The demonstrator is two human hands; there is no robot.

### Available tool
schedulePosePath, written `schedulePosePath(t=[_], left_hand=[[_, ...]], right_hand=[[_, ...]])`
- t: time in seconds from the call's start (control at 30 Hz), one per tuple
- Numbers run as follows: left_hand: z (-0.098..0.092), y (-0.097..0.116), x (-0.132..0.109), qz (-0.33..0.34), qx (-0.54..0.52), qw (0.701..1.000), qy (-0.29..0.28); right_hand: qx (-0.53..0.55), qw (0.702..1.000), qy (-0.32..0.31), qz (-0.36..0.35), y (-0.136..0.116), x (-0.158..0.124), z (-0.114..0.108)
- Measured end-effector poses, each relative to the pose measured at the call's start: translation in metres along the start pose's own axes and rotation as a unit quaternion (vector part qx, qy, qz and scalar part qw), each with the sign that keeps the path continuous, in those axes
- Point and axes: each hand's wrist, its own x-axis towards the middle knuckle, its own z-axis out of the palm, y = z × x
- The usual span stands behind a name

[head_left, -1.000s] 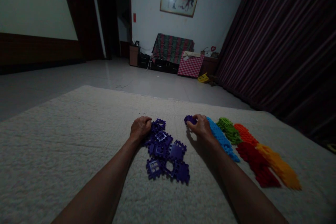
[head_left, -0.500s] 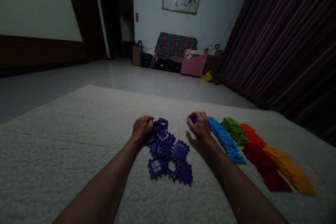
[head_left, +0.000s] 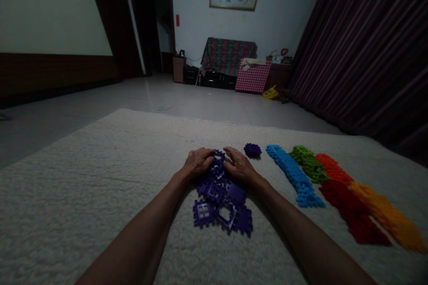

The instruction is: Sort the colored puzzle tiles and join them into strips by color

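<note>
Purple interlocking plastic tiles (head_left: 214,191) lie in a loose, overlapping pile on the cream quilted cover, some with window-like cut-outs. At the far left side of this pile, my left hand (head_left: 199,162) has its fingers curled against the topmost tiles and appears to grip them. Opposite it, my right hand (head_left: 239,164) rests on the pile's right side, thumb and index finger apart near the same tiles. Its other fingers are partly hidden. A small stack of purple tiles (head_left: 252,150) sits apart, just beyond my right hand.
To the right lie rows of blue tiles (head_left: 290,173), green tiles (head_left: 308,162), orange tiles (head_left: 332,169), dark red tiles (head_left: 354,213) and yellow tiles (head_left: 389,216). The cream cover (head_left: 110,164) ends before a tiled floor (head_left: 143,98). A dark curtain (head_left: 368,44) hangs at right.
My right hand has let go of the small purple stack, leaving it on the cover, and moved left to the pile. My left hand has shifted onto the pile's far end.
</note>
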Motion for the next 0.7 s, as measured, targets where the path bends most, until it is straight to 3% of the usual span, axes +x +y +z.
schedulePosePath(t=[0.17, 0.4, 0.7], left_hand=[[-0.001, 0.003, -0.002, -0.003, -0.110, 0.994, 0.000], [-0.001, 0.004, 0.000, -0.010, -0.186, 0.982, 0.015], [-0.003, 0.009, -0.001, -0.042, -0.101, 0.994, 0.004]], right_hand=[[0.019, 1.000, -0.008, -0.001, -0.004, -0.002, -0.004], [0.069, 0.995, 0.066, -0.008, -0.009, -0.003, -0.001], [0.137, 0.983, 0.102, 0.070, -0.006, 0.002, -0.007]])
